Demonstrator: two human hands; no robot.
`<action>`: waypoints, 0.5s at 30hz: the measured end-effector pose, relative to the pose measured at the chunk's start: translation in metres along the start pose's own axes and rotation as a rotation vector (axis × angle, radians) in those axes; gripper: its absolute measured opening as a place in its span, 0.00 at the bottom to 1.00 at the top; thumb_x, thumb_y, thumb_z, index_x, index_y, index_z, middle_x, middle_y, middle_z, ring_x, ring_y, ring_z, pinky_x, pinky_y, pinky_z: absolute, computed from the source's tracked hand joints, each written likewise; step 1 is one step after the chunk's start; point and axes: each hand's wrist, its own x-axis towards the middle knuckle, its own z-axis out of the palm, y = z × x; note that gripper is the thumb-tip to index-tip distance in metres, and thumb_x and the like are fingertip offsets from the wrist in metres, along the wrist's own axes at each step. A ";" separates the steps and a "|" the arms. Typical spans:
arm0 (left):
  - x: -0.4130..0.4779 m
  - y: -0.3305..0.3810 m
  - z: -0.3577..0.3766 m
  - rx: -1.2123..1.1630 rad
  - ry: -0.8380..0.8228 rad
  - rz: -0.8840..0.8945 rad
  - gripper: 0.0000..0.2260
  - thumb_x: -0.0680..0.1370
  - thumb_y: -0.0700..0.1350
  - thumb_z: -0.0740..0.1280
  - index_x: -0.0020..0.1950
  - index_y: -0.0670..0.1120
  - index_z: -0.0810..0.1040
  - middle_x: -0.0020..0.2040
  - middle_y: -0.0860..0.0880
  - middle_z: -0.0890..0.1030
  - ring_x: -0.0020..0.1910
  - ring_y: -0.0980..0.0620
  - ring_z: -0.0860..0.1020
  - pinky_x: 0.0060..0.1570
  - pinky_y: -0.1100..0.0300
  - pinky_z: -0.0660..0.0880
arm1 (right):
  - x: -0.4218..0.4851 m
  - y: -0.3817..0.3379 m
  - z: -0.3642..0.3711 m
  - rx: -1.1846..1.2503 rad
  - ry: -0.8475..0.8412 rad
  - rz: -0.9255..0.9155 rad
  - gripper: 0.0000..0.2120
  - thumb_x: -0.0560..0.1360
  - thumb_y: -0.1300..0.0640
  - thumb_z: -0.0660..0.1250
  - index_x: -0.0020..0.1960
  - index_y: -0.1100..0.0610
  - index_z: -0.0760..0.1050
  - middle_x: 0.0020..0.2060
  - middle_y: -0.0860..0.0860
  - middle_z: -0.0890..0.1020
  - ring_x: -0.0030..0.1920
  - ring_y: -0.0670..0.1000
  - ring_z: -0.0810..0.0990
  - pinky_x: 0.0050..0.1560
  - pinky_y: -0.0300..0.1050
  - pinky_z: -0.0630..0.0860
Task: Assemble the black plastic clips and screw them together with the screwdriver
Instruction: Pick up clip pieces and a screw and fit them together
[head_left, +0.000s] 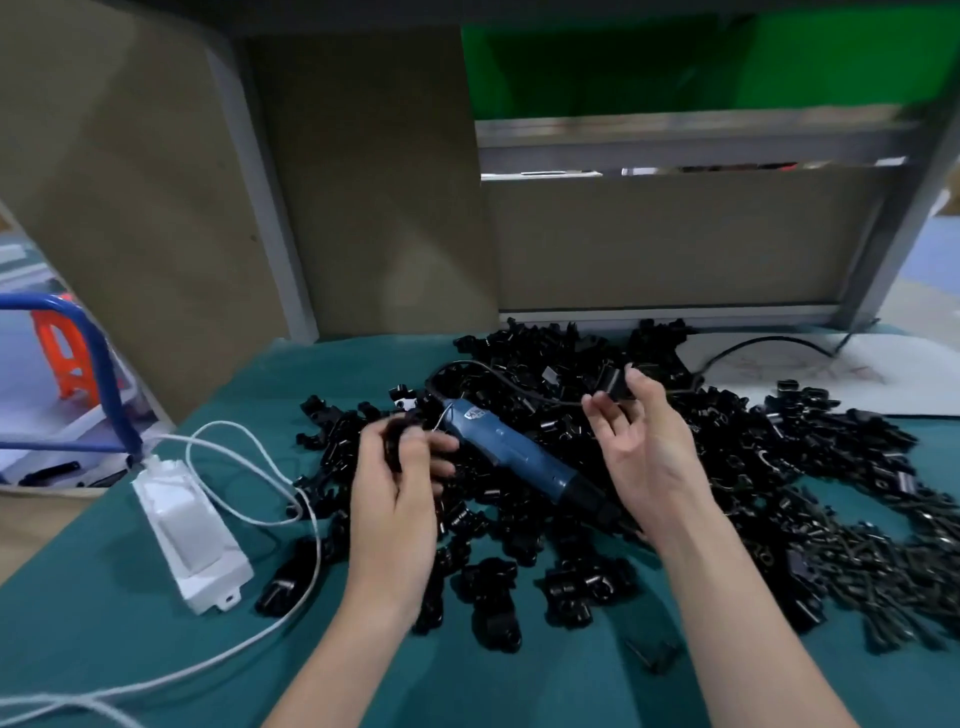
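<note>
A big heap of black plastic clips (753, 467) covers the green cloth (130, 639) on the table. A blue electric screwdriver (511, 447) lies on the heap between my hands, its black tip pointing toward me and to the right. My left hand (397, 499) grips a black clip (397, 434) in its curled fingers. My right hand (641, 441) is raised over the heap and pinches a small black clip (615, 387) between thumb and fingertips.
A white power adapter box (189, 540) with white cables (249, 483) lies on the left of the cloth. A black cable (753, 345) runs along the back. Brown board panels (374, 182) wall the back. A blue metal frame (104, 374) stands at far left.
</note>
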 end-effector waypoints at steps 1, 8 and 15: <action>0.019 0.007 0.005 0.009 -0.026 0.028 0.06 0.86 0.49 0.58 0.54 0.55 0.74 0.49 0.56 0.84 0.46 0.57 0.82 0.45 0.62 0.78 | 0.007 0.000 -0.005 -0.021 0.002 0.007 0.01 0.81 0.61 0.66 0.52 0.57 0.75 0.48 0.53 0.78 0.44 0.50 0.81 0.49 0.44 0.83; 0.191 0.013 0.098 0.594 -0.447 0.052 0.08 0.85 0.45 0.60 0.59 0.45 0.77 0.55 0.45 0.82 0.46 0.47 0.79 0.41 0.63 0.74 | 0.022 -0.005 -0.032 0.023 -0.025 0.068 0.15 0.70 0.56 0.73 0.56 0.55 0.81 0.40 0.50 0.84 0.39 0.48 0.85 0.47 0.45 0.84; 0.279 -0.050 0.152 1.058 -0.685 -0.138 0.08 0.85 0.45 0.55 0.54 0.44 0.72 0.43 0.46 0.73 0.36 0.49 0.74 0.31 0.59 0.72 | 0.029 -0.012 -0.048 0.004 -0.026 0.033 0.13 0.71 0.55 0.72 0.55 0.54 0.83 0.42 0.50 0.82 0.41 0.48 0.84 0.48 0.45 0.84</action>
